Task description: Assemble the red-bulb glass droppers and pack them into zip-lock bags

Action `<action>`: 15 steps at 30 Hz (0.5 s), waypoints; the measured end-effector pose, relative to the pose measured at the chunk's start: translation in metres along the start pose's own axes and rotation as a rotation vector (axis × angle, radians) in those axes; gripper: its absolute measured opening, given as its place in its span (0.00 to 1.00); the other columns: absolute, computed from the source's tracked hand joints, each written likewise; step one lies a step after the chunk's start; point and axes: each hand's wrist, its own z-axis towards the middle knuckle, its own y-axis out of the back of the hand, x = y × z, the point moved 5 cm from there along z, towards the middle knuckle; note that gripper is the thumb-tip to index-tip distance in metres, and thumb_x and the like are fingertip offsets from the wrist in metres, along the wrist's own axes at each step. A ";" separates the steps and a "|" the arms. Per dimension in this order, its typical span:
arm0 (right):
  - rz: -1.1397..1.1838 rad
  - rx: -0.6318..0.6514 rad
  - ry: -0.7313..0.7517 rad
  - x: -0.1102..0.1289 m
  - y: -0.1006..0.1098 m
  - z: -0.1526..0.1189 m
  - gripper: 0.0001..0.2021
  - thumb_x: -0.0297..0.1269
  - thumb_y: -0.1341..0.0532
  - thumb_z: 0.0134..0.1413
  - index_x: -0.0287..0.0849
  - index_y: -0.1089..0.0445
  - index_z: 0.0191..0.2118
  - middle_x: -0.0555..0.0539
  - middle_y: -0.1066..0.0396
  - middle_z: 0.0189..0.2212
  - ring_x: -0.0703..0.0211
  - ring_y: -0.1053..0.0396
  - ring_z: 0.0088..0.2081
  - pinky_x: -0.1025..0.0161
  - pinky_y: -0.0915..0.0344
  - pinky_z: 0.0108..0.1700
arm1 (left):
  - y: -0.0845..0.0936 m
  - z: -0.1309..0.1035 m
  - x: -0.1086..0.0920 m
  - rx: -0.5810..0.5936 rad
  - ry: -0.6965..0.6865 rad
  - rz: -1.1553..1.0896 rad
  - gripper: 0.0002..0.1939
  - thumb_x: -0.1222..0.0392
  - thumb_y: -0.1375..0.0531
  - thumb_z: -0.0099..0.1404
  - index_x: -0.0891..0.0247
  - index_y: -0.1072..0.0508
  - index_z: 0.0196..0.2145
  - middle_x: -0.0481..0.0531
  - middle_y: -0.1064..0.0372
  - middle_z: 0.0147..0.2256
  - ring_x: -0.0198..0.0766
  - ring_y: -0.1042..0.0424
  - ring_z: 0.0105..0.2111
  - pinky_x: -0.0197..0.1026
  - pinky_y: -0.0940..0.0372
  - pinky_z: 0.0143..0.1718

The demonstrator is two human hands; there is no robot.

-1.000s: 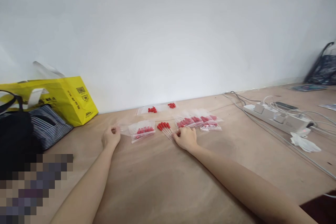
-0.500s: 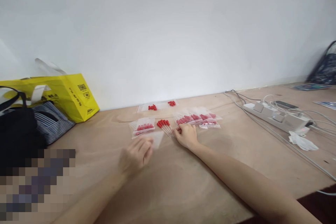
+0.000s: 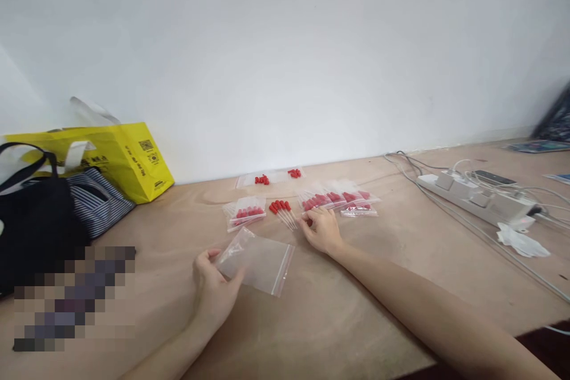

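Note:
My left hand (image 3: 217, 285) pinches one side of a clear zip bag (image 3: 260, 261), which is held flat above the table with its zip edge to the right. It looks to have nothing in it. My right hand (image 3: 323, 230) rests on the table, fingers curled, beside the thin tips of a loose bunch of red-topped droppers (image 3: 280, 206). What its fingertips hold, if anything, is hidden. Behind my left hand lies a filled bag of droppers (image 3: 247, 212). More filled bags (image 3: 335, 197) overlap just beyond my right hand.
Against the wall lies a long clear bag (image 3: 279, 176) with red-topped droppers. On the left stand a yellow bag (image 3: 146, 160), a striped pouch (image 3: 95, 205) and a black bag (image 3: 40, 219). A white power strip (image 3: 472, 199) with cables and a crumpled tissue (image 3: 523, 240) are at right.
My left hand has turned and moved slightly down and left, spreading the zip bag flat into clear view. My right hand stays by the dropper tips. The view has shifted a little.

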 end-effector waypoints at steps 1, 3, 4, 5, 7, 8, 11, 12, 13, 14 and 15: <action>-0.004 0.008 0.011 0.001 0.000 -0.001 0.10 0.39 0.46 0.51 0.41 0.33 0.24 0.50 0.32 0.23 0.61 0.39 0.32 0.64 0.54 0.36 | 0.006 -0.002 -0.011 0.004 -0.174 0.113 0.27 0.57 0.36 0.40 0.63 0.42 0.38 0.59 0.42 0.45 0.53 0.40 0.47 0.57 0.44 0.47; -0.010 0.032 0.013 0.002 -0.002 -0.001 0.08 0.37 0.45 0.50 0.42 0.33 0.26 0.50 0.32 0.24 0.60 0.38 0.33 0.64 0.53 0.37 | 0.003 -0.007 -0.032 0.227 -0.501 0.254 0.23 0.56 0.40 0.49 0.63 0.40 0.42 0.60 0.44 0.50 0.52 0.44 0.51 0.56 0.47 0.50; -0.011 0.051 0.001 0.003 -0.003 0.000 0.07 0.37 0.45 0.49 0.42 0.32 0.26 0.49 0.31 0.25 0.60 0.38 0.34 0.63 0.52 0.38 | -0.005 -0.010 -0.040 0.472 -0.622 0.296 0.18 0.56 0.43 0.55 0.60 0.38 0.43 0.57 0.43 0.50 0.49 0.43 0.52 0.53 0.47 0.51; -0.010 0.073 -0.020 0.002 -0.004 0.002 0.06 0.36 0.44 0.48 0.42 0.32 0.27 0.49 0.31 0.26 0.59 0.38 0.35 0.64 0.50 0.39 | -0.012 -0.013 -0.046 0.668 -0.733 0.310 0.13 0.57 0.46 0.58 0.58 0.35 0.42 0.54 0.41 0.50 0.47 0.44 0.52 0.51 0.47 0.52; -0.003 0.136 -0.104 0.000 -0.009 0.008 0.06 0.34 0.45 0.47 0.41 0.32 0.30 0.48 0.30 0.29 0.59 0.37 0.36 0.65 0.48 0.39 | -0.024 -0.015 -0.055 0.945 -0.886 0.395 0.16 0.54 0.47 0.60 0.55 0.36 0.47 0.51 0.44 0.54 0.46 0.50 0.56 0.52 0.53 0.55; 0.001 0.172 -0.156 -0.002 -0.011 0.012 0.06 0.33 0.45 0.47 0.41 0.32 0.31 0.47 0.30 0.31 0.60 0.36 0.37 0.66 0.46 0.39 | -0.030 -0.015 -0.057 1.032 -0.934 0.431 0.19 0.53 0.48 0.61 0.54 0.38 0.50 0.50 0.46 0.55 0.46 0.53 0.57 0.52 0.55 0.56; 0.001 0.255 -0.282 -0.007 -0.019 0.029 0.09 0.32 0.45 0.46 0.38 0.32 0.35 0.44 0.30 0.35 0.60 0.34 0.38 0.68 0.43 0.37 | -0.047 -0.014 -0.056 1.170 -0.975 0.538 0.26 0.47 0.50 0.62 0.50 0.48 0.56 0.48 0.56 0.59 0.46 0.60 0.59 0.55 0.63 0.57; -0.005 0.272 -0.307 -0.008 -0.022 0.036 0.10 0.32 0.44 0.45 0.37 0.32 0.36 0.42 0.30 0.36 0.59 0.34 0.38 0.68 0.42 0.36 | -0.053 -0.015 -0.054 1.195 -0.952 0.562 0.27 0.45 0.52 0.62 0.50 0.51 0.57 0.49 0.58 0.60 0.45 0.62 0.59 0.54 0.63 0.57; -0.012 0.287 -0.326 -0.009 -0.025 0.043 0.11 0.33 0.43 0.45 0.35 0.32 0.36 0.41 0.29 0.35 0.58 0.33 0.38 0.68 0.41 0.35 | -0.058 -0.017 -0.051 1.209 -0.913 0.583 0.28 0.44 0.54 0.63 0.51 0.53 0.58 0.49 0.60 0.60 0.44 0.62 0.59 0.54 0.62 0.57; -0.020 0.304 -0.347 -0.009 -0.028 0.049 0.12 0.33 0.42 0.43 0.34 0.32 0.36 0.40 0.29 0.35 0.57 0.33 0.38 0.68 0.40 0.34 | -0.062 -0.019 -0.049 1.204 -0.863 0.602 0.28 0.43 0.56 0.63 0.52 0.55 0.59 0.50 0.62 0.60 0.43 0.62 0.59 0.53 0.62 0.57; -0.029 0.325 -0.368 -0.009 -0.032 0.055 0.12 0.32 0.41 0.42 0.33 0.32 0.36 0.39 0.29 0.35 0.56 0.32 0.37 0.68 0.40 0.33 | -0.066 -0.022 -0.047 1.175 -0.811 0.622 0.29 0.43 0.57 0.63 0.53 0.57 0.59 0.51 0.63 0.60 0.43 0.63 0.59 0.53 0.62 0.57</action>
